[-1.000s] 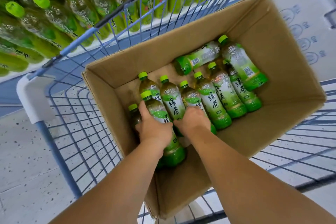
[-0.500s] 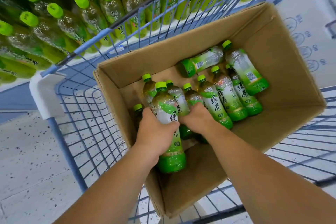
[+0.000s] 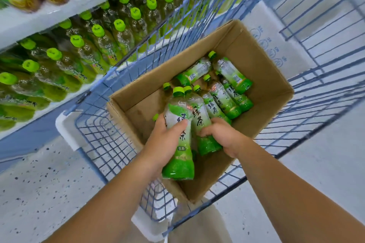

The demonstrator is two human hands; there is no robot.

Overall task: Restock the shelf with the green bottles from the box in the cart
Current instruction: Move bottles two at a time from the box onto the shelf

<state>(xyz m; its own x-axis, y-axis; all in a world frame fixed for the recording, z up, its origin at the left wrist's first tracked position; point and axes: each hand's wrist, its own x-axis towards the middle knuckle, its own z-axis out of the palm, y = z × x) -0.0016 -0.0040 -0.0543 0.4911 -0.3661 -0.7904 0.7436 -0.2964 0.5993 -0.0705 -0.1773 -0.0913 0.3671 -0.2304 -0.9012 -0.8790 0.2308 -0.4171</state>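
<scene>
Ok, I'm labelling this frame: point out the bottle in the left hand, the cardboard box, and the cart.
left-hand bottle point(image 3: 180, 124), head view, label.
cardboard box point(image 3: 262, 53), head view, inner far wall.
cart point(image 3: 92, 144), head view, wire side.

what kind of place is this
Most likely a supermarket or shop aisle during restocking. White shelves carry rows of green-capped bottles, a blue wire cart stands beside them, and the cardboard box in it holds more of the same bottles.

The box point(image 3: 256, 61) sits in the cart point(image 3: 110, 144); loose bottles point(image 3: 227, 92) lie inside toward two o'clock. The stocked shelf point(image 3: 59, 12) stands at ten o'clock.
</scene>
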